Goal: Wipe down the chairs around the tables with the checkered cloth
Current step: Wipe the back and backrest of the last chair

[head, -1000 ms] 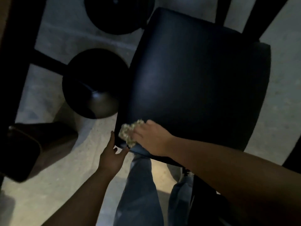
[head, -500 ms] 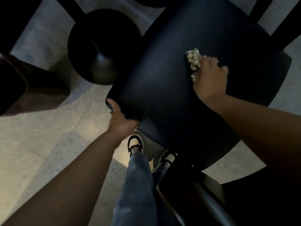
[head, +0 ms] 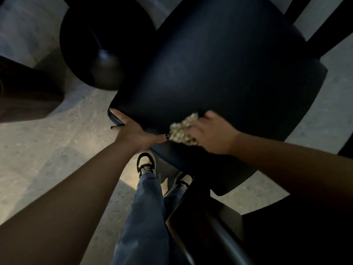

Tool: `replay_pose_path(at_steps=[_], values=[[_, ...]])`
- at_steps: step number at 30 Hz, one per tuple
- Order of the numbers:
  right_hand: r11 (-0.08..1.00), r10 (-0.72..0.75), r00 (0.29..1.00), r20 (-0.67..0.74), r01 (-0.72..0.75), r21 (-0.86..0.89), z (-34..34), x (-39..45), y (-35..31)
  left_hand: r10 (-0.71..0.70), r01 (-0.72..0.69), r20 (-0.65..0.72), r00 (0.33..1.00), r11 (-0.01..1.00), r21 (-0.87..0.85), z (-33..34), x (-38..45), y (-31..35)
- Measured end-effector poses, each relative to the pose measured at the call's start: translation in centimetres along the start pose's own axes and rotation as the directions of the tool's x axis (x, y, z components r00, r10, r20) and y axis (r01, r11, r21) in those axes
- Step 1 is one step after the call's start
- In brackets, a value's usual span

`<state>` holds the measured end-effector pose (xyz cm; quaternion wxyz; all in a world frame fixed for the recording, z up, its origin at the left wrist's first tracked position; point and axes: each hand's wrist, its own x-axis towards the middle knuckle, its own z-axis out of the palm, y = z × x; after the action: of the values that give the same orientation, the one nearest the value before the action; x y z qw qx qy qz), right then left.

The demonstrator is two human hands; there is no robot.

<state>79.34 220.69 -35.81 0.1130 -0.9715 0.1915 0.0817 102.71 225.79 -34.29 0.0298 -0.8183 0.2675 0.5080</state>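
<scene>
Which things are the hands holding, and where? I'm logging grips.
The right hand holds the bunched checkered cloth on the chair seat; the left hand grips the seat's near corner edge.

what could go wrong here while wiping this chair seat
The cloth is bunched small under the right hand, so parts of the dark seat may get missed. It sits right beside the left hand gripping the seat's near corner, so the next stroke could bump that thumb.

No text, label, brand, number or sign can be read anywhere in this dim view. The black chair seat (head: 219, 73), the checkered cloth (head: 182, 131) and the black-and-white shoes (head: 146, 164) carry no legible marking.
</scene>
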Motion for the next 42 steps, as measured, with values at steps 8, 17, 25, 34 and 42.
replay_pose_path(at_steps=[8, 17, 25, 34, 42], values=[[0.818, 0.575, 0.818, -0.032, -0.575, -0.001, -2.5, -1.7, 6.1, 0.003, -0.003, -0.185, 0.983, 1.0, 0.002, 1.8, 0.2, -0.3], [0.98, -0.009, 0.881, 0.473, -0.087, 0.181, -0.8, -5.7, -4.1, -0.022, 0.021, -0.176, 0.984, 1.0, -0.008, 1.6, 0.0, 0.1], [0.983, -0.057, 0.803, 0.594, -0.058, 0.173, -2.2, -7.0, 1.1, 0.0, -0.006, -0.188, 0.982, 1.0, -0.03, 1.9, 0.2, -0.1], [0.792, 0.569, 0.593, 0.57, -0.581, -0.187, -3.4, -9.8, 4.4, 0.005, -0.008, -0.186, 0.982, 1.0, -0.014, 1.9, 0.4, -0.3], [0.931, -0.179, 0.572, 0.8, -0.166, 0.327, -0.1, -9.2, -2.6, -0.004, 0.002, -0.196, 0.98, 1.0, -0.013, 1.9, 0.4, -0.4]])
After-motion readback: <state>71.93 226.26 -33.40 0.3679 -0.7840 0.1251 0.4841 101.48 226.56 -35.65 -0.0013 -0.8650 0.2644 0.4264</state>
